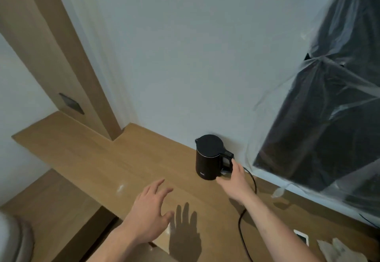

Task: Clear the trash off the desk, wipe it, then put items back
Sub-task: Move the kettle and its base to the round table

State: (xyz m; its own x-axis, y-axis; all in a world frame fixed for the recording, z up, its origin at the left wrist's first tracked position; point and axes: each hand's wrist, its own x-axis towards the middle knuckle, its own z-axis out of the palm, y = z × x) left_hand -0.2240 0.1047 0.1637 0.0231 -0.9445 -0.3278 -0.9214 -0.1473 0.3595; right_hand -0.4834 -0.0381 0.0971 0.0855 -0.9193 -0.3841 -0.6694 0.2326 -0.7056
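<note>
Far left, the worktop (pixel 86 159) runs out past a wooden wall panel (pixel 61 60); nothing on that stretch that I can see. My left hand (pixel 148 216) hovers above the near edge, fingers spread wide, holding nothing, its shadow falling on the wood just right of it.

Centre-right: black kettle (pixel 209 157) upright against the far wall. My right hand (pixel 234 179) is at its handle, fingers reaching round the handle side — looks like a loose hold, but whether it's fully closed I cannot tell.

Risks as I judge them: the black cord (pixel 249 196) runs from behind the kettle toward the near edge, right under my right forearm. Lift or slide the kettle and the cord could snag the arm or drag. If there's water inside, a one-handed tilt may spill; can't see the fill level.

Right: plastic sheet (pixel 329 89) over something dark hangs down to the worktop; a loose flap near the kettle could catch. Near right corner, a small white card (pixel 302 238) and crumpled paper (pixel 341 249) sit by the cord's path.
</note>
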